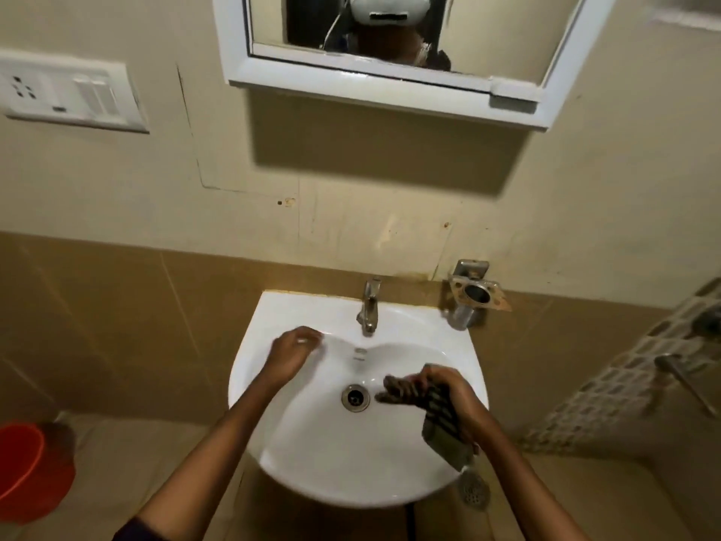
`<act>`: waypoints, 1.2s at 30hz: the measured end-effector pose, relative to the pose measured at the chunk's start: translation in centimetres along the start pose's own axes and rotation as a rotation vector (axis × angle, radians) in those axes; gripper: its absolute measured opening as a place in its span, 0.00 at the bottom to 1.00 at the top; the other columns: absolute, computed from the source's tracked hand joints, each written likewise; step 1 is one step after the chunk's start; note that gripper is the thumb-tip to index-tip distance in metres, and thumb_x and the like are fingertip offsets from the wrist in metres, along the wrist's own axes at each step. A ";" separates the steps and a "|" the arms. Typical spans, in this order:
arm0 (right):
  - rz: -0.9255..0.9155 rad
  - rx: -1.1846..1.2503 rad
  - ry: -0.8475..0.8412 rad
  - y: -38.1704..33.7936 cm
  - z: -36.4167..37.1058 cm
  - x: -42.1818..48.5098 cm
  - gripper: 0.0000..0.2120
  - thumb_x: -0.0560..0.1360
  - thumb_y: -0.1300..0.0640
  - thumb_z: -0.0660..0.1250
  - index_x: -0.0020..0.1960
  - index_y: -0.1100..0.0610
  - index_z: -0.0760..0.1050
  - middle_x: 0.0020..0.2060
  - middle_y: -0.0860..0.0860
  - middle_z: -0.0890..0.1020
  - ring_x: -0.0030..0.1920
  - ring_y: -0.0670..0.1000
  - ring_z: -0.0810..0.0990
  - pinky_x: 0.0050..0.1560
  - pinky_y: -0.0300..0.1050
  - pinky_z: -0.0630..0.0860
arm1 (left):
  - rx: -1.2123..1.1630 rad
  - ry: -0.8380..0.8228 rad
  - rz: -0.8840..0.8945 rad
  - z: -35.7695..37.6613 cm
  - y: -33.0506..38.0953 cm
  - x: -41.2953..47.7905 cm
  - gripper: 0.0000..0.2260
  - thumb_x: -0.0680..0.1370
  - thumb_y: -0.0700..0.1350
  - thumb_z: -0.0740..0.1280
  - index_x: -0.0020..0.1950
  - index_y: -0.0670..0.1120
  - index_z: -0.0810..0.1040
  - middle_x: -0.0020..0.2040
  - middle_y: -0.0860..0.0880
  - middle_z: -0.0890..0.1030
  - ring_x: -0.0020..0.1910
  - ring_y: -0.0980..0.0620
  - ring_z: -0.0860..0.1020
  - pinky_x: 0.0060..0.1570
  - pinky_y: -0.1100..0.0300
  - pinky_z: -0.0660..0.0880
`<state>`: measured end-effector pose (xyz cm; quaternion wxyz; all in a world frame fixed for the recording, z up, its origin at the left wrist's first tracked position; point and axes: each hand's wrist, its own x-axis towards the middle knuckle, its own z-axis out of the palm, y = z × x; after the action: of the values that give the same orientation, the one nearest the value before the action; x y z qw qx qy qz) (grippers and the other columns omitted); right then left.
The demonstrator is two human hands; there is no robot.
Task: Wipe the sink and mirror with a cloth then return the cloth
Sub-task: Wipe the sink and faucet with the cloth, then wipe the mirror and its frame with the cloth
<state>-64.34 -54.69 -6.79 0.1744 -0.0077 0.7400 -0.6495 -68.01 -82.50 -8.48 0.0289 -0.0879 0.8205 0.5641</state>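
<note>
Cloth [433, 408] gripped by right hand [448, 392] in sink [312, 454]; left hand [290, 351] loose, empty. Dangling end could snag the rim.

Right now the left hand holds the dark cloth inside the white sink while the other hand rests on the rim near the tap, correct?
Not quite: the head view shows the right hand holding the dark cloth inside the white sink; the left hand rests on the rim near the tap.
</note>
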 end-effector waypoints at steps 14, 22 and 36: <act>-0.655 -0.213 0.151 -8.6 3.2 -1.3 0.17 0.73 0.50 0.66 0.62 0.44 0.73 0.74 0.38 0.59 0.72 0.36 0.59 0.64 0.28 0.67 | -0.734 -0.401 0.198 4.5 10.5 -4.0 0.16 0.72 0.41 0.70 0.59 0.43 0.77 0.55 0.42 0.83 0.55 0.47 0.81 0.49 0.62 0.77; -0.402 -0.104 0.216 -7.0 2.9 -1.7 0.24 0.72 0.57 0.71 0.59 0.34 0.68 0.40 0.53 0.85 0.45 0.46 0.84 0.44 0.38 0.80 | -0.387 -0.178 0.238 2.3 11.3 -3.4 0.11 0.75 0.39 0.67 0.57 0.40 0.79 0.49 0.45 0.85 0.46 0.52 0.84 0.44 0.63 0.79; -0.417 -0.745 0.093 -10.4 0.8 -0.2 0.28 0.60 0.54 0.79 0.58 0.48 0.75 0.53 0.47 0.74 0.54 0.47 0.76 0.49 0.29 0.72 | -0.091 -0.513 0.156 0.3 13.2 -2.7 0.38 0.62 0.29 0.75 0.66 0.51 0.67 0.59 0.42 0.75 0.57 0.46 0.77 0.51 0.55 0.80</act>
<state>-66.14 -57.06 3.23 -0.0089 -0.1901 0.9138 -0.3588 -67.67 -77.29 3.98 0.1884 0.1200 0.7646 0.6046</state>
